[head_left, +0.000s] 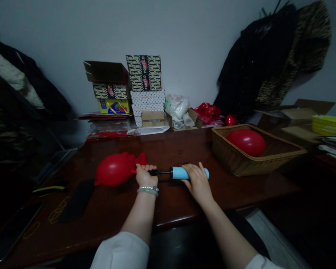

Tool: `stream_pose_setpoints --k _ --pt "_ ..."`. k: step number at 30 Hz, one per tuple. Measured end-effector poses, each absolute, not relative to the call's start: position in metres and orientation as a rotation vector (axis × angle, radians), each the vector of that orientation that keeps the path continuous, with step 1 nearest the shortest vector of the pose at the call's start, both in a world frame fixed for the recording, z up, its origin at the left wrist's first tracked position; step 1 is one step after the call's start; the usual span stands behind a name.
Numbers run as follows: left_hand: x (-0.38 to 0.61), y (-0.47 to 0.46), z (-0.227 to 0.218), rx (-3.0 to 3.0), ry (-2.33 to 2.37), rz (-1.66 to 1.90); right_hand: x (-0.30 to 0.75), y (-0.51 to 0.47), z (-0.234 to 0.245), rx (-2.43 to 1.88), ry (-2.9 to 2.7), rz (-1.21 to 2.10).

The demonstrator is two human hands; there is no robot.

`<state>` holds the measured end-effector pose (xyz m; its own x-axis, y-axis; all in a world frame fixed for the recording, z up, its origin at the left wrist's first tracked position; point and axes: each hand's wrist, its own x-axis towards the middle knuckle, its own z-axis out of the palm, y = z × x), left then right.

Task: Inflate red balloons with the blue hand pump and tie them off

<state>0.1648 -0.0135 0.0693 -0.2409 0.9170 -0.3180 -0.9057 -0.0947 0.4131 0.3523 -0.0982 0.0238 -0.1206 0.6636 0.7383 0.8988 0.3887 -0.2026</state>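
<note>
A red balloon (114, 169), partly filled, lies on the dark wooden table (168, 209) left of centre. My left hand (144, 175), with a bead bracelet on the wrist, is closed round the balloon's neck where it meets the black nozzle of a hand pump. My right hand (196, 180) is wrapped round the light blue pump barrel (182, 173), which lies level and points left toward the balloon. A second inflated red balloon (245, 142) rests inside a wicker basket (226, 155) at the right.
Stacked patterned boxes (143, 84), a plastic bag (176, 105) and red packaging (208, 112) line the wall. Coats hang at top right (271, 63). A black flat object (77, 200) and rubber bands (56, 213) lie at the left. Yellow items and cardboard sit at far right (329, 125).
</note>
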Motion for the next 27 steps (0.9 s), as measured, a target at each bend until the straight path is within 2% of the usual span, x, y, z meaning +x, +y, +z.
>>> stream_pose_setpoints --k 13,27 --pt "0.133 -0.008 0.065 0.037 0.572 1.741 0.36 -0.097 0.021 -1.364 -1.823 -0.403" --pt "0.188 -0.028 0.054 0.062 0.555 1.663 0.338 -0.102 0.017 -1.357 -1.839 -0.393"
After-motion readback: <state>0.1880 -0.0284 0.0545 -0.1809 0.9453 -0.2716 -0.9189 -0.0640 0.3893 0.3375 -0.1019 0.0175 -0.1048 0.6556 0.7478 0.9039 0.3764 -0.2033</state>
